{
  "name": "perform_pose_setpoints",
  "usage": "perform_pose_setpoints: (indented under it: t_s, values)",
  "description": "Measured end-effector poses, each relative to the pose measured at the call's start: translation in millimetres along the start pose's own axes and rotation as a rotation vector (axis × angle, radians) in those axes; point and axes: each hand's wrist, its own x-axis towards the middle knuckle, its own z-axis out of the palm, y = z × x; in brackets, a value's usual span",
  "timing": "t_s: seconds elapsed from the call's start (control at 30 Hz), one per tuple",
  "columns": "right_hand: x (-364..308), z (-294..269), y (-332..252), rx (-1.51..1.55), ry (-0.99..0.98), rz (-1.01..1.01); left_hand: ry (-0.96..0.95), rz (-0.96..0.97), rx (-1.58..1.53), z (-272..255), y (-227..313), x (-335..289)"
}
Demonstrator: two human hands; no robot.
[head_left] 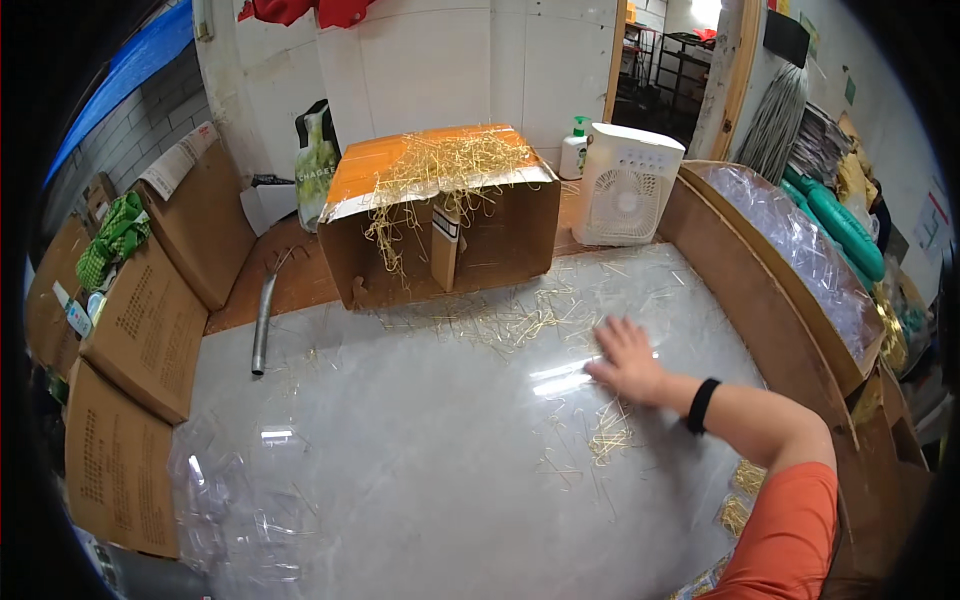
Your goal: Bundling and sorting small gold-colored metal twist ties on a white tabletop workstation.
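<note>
My right hand [630,362] reaches across the grey tabletop [400,430], palm down and fingers spread, with a black band on the wrist. It appears to hold nothing, though the space beneath the palm is hidden. Just nearer to me lies a small heap of gold wire hooks [608,438]. Beyond the fingers, more gold hooks [520,325] are strewn in front of an open cardboard box [510,230]. A tangled pile of the same hooks [450,160] covers the box's orange top and dangles over its front edge. My left hand is out of view.
A white fan [628,190] and a pump bottle [574,150] stand at the back right. Clear plastic packs [235,510] lie at the left, near brown cartons [145,320]. A metal tube with prongs [265,315] lies at the back left. Cardboard walls [740,290] border the right side.
</note>
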Motion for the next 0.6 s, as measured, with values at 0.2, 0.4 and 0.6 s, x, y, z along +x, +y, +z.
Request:
perform_pose_setpoints:
  t_s: [0.2,0.4,0.6]
  values:
    - [1.8,-19.7,-64.2,0.231,0.149,-0.376,0.039,0.095,0.090,18.7,-19.0,-24.0]
    - [144.9,-20.5,35.4,-0.031,0.237,0.120,-0.050,0.143,0.072,24.5,-34.1,-27.6]
    - [133.0,0.1,14.9,-0.012,0.062,0.119,-0.096,0.151,0.094,21.0,-34.8,-31.0]
